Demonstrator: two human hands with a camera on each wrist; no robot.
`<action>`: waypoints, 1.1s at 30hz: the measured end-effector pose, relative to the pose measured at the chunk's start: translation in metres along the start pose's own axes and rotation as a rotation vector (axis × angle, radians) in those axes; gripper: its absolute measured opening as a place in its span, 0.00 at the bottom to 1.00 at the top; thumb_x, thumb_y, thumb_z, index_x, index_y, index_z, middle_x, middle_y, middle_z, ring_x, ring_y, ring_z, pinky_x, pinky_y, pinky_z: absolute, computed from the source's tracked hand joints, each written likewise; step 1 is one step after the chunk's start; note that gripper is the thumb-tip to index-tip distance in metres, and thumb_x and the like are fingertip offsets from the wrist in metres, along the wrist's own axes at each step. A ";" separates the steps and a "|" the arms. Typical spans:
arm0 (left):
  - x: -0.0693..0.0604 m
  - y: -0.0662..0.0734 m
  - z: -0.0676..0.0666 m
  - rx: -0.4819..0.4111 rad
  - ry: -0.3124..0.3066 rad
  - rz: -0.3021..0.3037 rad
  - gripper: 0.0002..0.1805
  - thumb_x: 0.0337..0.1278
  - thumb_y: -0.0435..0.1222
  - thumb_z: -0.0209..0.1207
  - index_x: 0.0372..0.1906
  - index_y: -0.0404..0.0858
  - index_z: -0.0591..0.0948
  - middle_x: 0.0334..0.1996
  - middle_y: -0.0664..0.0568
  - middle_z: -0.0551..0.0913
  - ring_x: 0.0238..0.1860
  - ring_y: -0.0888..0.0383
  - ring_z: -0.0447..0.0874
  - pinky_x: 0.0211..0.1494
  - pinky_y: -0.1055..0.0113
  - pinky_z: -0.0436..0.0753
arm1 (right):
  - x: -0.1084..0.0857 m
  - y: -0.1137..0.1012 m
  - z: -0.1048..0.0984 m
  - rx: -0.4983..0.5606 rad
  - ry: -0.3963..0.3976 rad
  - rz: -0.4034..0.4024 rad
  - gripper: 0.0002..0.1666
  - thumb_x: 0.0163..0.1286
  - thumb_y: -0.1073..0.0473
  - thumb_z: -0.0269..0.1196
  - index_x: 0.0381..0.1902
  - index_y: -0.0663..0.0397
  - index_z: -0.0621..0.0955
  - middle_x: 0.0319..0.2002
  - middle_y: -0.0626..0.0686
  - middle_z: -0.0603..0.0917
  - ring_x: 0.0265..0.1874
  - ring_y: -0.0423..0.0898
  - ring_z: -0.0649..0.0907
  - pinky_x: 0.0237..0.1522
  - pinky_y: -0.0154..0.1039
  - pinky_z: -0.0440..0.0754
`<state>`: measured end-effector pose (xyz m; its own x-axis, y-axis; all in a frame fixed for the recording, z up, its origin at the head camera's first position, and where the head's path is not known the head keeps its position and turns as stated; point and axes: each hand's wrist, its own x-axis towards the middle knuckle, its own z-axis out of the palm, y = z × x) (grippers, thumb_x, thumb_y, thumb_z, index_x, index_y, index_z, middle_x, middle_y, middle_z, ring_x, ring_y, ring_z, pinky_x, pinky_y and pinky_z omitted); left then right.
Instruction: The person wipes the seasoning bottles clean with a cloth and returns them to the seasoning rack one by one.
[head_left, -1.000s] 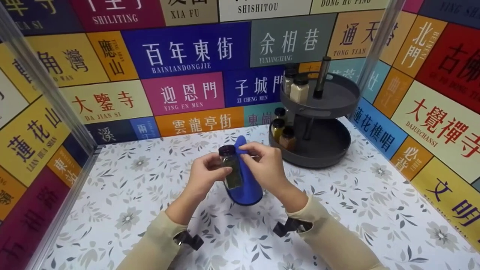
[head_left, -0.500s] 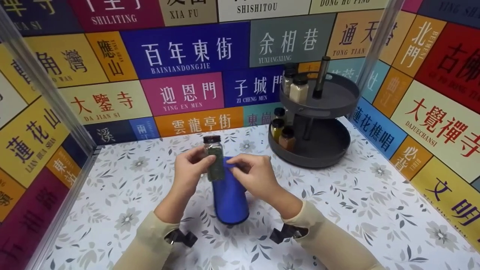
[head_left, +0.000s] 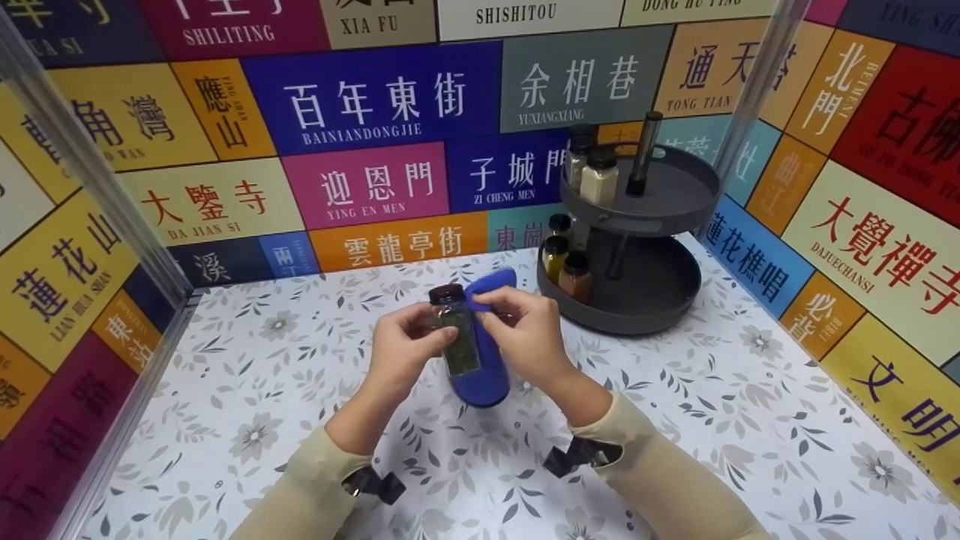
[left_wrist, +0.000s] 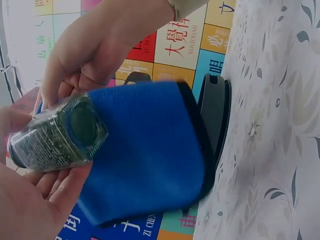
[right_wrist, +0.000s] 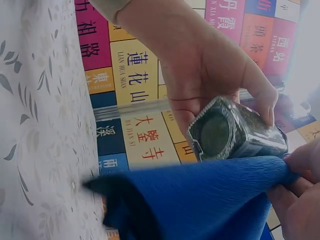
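My left hand (head_left: 401,349) grips a glass spice jar (head_left: 460,341) of green dried herbs with a dark lid, above the table. The jar leans slightly, lid up. My right hand (head_left: 531,337) pinches the upper part of a blue cloth (head_left: 484,382) with dark edging, held against the jar's right side. In the left wrist view the cloth (left_wrist: 145,150) hangs beside the jar (left_wrist: 55,135), its square base showing. The right wrist view shows the cloth (right_wrist: 210,195) covering part of the jar (right_wrist: 240,130).
A dark two-tier round rack (head_left: 637,300) stands at the back right. Its upper tier carries jars such as a pale one (head_left: 598,180); below are several more, including a brown one (head_left: 574,279). Sign-printed walls enclose the floral table (head_left: 255,442).
Both hands shifted left with the jar and cloth, then came back right. The cloth's lower end swung left and back, and its top now folds over to the right above my right fingers.
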<state>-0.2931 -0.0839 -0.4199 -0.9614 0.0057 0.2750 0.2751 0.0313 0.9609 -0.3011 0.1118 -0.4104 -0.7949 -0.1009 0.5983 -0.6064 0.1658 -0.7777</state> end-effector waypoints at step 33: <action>0.004 -0.003 -0.002 0.093 -0.097 -0.068 0.15 0.53 0.32 0.72 0.46 0.30 0.89 0.34 0.49 0.88 0.34 0.59 0.87 0.33 0.67 0.88 | 0.003 0.009 -0.003 -0.085 0.006 -0.051 0.11 0.66 0.72 0.71 0.43 0.54 0.93 0.42 0.53 0.94 0.39 0.45 0.93 0.40 0.32 0.90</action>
<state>-0.2973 -0.0861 -0.4217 -0.9749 0.0967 0.2007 0.2121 0.1274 0.9689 -0.3095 0.1155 -0.4152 -0.7628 -0.1052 0.6380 -0.6418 0.2436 -0.7272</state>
